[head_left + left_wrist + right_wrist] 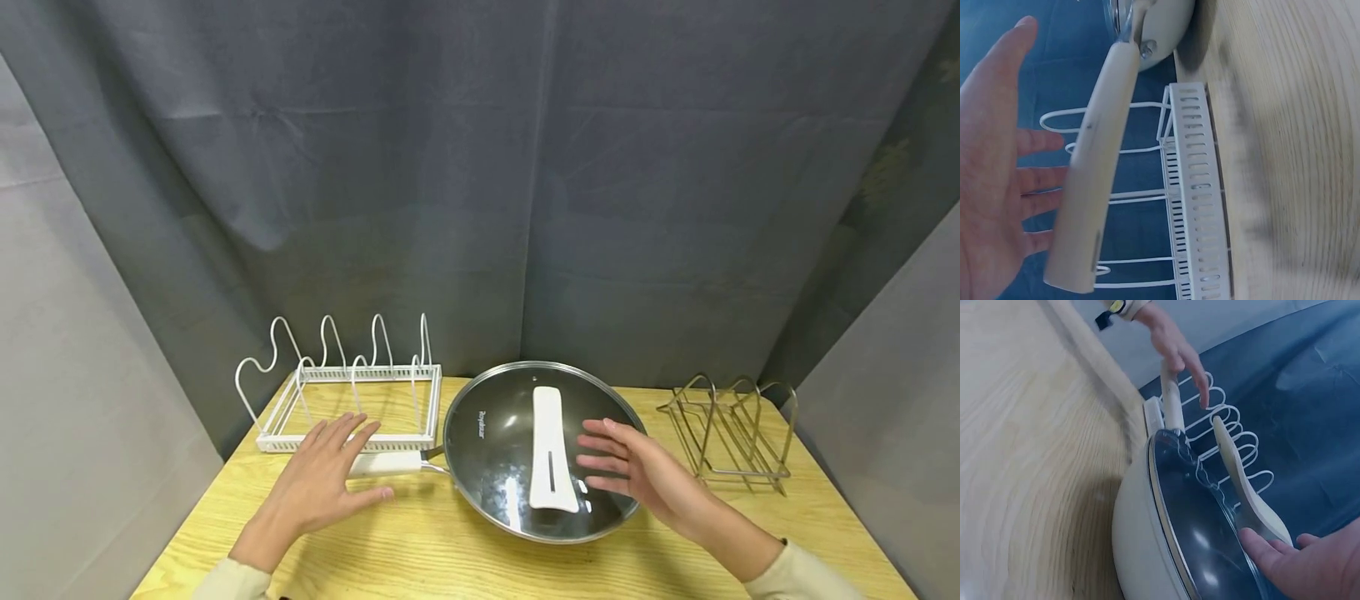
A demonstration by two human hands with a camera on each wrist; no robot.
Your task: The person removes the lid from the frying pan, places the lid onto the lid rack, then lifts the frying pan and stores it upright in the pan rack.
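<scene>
A wok (1141,531) with a pale outer wall stands on the table under a dark glass lid (495,467). Along the top of the lid runs a long white lid handle (549,442). The wok's cream handle (1094,169) points left. My left hand (318,479) hovers over that handle, fingers spread and straight, gripping nothing. On the other side, my right hand (637,467) is above the lid's right part, fingers extended beside the lid handle. In the right wrist view its fingertips overlap the wide end of the lid handle.
Behind the left hand sits a white rack (352,437) with several looped wire dividers. A smaller metal wire rack (731,442) stands at the right of the wooden table (420,558). Grey curtains (480,208) hang close behind the table.
</scene>
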